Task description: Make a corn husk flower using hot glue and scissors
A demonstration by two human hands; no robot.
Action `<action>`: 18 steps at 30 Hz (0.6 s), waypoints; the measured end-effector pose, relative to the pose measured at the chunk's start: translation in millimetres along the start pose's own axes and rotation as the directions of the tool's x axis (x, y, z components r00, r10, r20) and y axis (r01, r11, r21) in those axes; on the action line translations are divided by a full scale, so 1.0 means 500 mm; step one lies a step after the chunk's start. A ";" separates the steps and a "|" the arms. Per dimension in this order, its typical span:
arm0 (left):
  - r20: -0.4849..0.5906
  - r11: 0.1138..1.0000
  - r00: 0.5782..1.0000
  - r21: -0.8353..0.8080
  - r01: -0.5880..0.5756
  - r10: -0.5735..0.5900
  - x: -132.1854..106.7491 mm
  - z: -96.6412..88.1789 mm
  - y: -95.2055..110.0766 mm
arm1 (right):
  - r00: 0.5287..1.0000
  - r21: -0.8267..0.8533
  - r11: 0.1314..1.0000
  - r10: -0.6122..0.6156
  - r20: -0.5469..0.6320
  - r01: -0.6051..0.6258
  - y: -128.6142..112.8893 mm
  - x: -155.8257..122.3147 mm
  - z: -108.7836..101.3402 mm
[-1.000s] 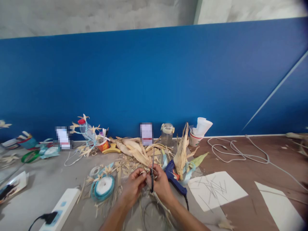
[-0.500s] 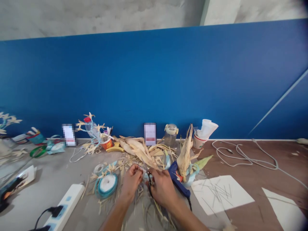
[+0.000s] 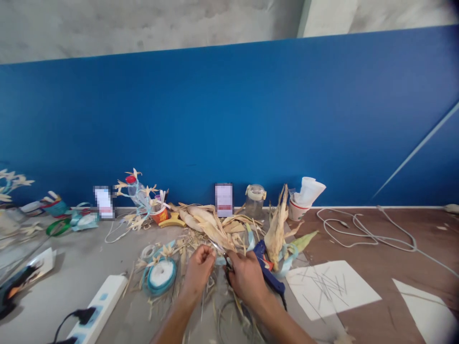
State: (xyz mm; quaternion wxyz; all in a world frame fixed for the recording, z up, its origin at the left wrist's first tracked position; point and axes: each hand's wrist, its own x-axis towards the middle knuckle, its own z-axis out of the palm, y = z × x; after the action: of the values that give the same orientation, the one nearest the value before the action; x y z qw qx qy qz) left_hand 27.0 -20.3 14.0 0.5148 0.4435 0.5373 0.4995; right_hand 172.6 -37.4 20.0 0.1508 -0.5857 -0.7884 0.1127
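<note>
My right hand (image 3: 246, 274) is closed around a pair of scissors (image 3: 217, 246), whose blades point up and to the left. Just left of the blades, my left hand (image 3: 199, 267) is pinched, fingertips together; whatever it holds is too small to make out. Beneath both hands lie dry husk scraps and thin stems. A spool of blue ribbon (image 3: 162, 275) sits left of my left hand. Beside my right hand rests a blue glue gun (image 3: 268, 274), and dried corn husks (image 3: 208, 222) are heaped beyond the hands.
A white power strip (image 3: 98, 306) lies at front left. Wire pieces rest on a white sheet (image 3: 304, 306) at right. Along the blue partition (image 3: 229, 119) stand a phone (image 3: 224, 199), a glass jar (image 3: 255, 203), a paper cup (image 3: 297, 211) and husk flowers (image 3: 143, 191). A white cable (image 3: 387, 242) lies right.
My right hand has shifted slightly right, away from my left fingertips. The scissor blades now show more clearly between the hands. My left hand stays pinched in nearly the same place.
</note>
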 end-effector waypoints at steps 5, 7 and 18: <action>-0.031 0.999 0.999 0.020 -0.035 0.036 0.006 -0.006 -0.009 | 0.999 0.073 0.997 -0.008 -0.032 0.010 0.000 -0.001 0.002; -0.046 1.000 0.999 0.018 -0.019 0.019 0.007 -0.007 -0.007 | 0.999 0.072 0.997 -0.017 -0.028 0.019 -0.003 -0.002 0.000; -0.049 1.000 0.999 0.008 -0.013 0.013 0.005 -0.007 0.002 | 1.000 0.010 1.000 -0.019 0.022 0.019 -0.009 -0.001 -0.007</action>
State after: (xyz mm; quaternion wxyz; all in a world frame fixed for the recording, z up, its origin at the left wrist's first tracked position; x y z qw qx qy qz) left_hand 23.3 -18.1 14.5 0.4967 0.4366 0.5487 0.5114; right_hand 170.2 -39.3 24.5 0.1462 -0.5762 -0.7949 0.1216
